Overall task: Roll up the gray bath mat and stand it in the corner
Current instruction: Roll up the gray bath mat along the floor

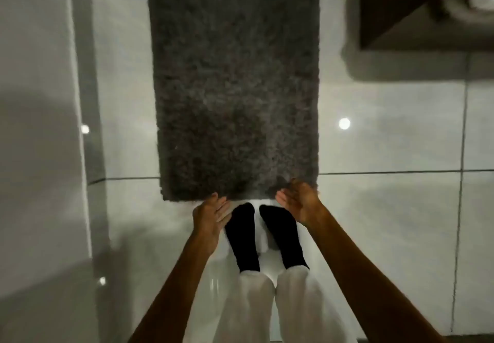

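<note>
A: On the tiled floor (387,209), head view: gray bath mat (235,83) lies flat, unrolled, running lengthwise away from the person; near edge just ahead of the black socks (243,235).

B: Hands?

A: Left hand (209,217) loose, fingers spread, at the near-left corner; right hand (299,203) released, palm up, fingertips under the near-right edge; nothing grasped.

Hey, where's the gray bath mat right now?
In the head view, the gray bath mat lies flat on the tile floor, centre frame, its near edge at both hands, just beyond the black-socked feet.
</note>
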